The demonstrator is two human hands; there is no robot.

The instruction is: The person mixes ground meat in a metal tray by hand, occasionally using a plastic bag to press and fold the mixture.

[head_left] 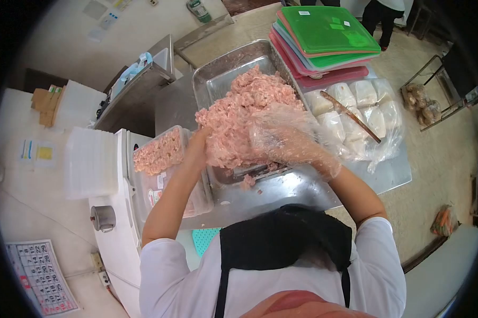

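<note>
A large mound of pink ground meat (pixel 247 100) fills much of a deep metal tray (pixel 210 69) on the steel table. My right hand (pixel 284 142), in a loose clear plastic glove, presses against the near right side of the mound; motion blurs its fingers. On the other side, my left hand (pixel 201 139) reaches into the meat at the tray's left edge, and its fingers are hidden. Left of the tray, a clear plastic container (pixel 184 139) holds more ground meat. A small scrap of meat (pixel 248 182) lies by the tray's near edge.
Green, pink and red lids (pixel 329 32) are stacked behind the tray at right. White bundles in clear plastic (pixel 377 122) sit beside it, with a brown stick (pixel 350 116) across them. A metal cup (pixel 103 218) and stacked clear containers (pixel 90 161) stand at left. Someone's legs (pixel 379 21) show behind.
</note>
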